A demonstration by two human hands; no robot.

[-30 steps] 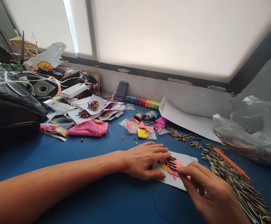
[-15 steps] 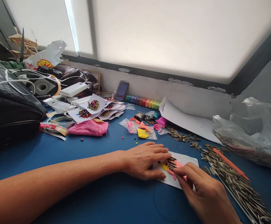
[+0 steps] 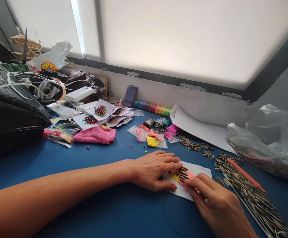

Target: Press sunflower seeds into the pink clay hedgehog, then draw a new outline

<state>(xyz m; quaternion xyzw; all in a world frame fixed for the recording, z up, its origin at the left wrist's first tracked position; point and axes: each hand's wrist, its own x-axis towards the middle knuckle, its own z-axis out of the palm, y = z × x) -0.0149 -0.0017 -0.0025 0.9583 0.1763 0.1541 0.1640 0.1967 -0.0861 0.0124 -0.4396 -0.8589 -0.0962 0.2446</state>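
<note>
My left hand point(image 3: 156, 170) lies flat with fingers stretched out, pressing on the left part of a white paper card point(image 3: 200, 167). On the card is a shape of pink modelling clay point(image 3: 191, 174) with a yellow clay part point(image 3: 175, 177) at its left. Striped sunflower seeds point(image 3: 183, 172) stick in the pink clay in rows. Thumb and forefinger of my right hand point(image 3: 214, 198) are pinched together at the clay's lower edge, on a sunflower seed that the fingertips mostly hide.
Loose sunflower seeds point(image 3: 255, 201) spread at the right, with an orange stick-like tool point(image 3: 246, 175) on them. Behind lie small clay packets point(image 3: 152, 141), a pink cloth point(image 3: 95, 135) and seed-decorated cards point(image 3: 104, 114). A black bag point(image 3: 12, 122) stands left, a plastic bag point(image 3: 267, 145) right.
My right fingertips have shifted very slightly at the lower edge of the pink clay, still pinched. My left hand stays flat on the card. The view has tilted slightly.
</note>
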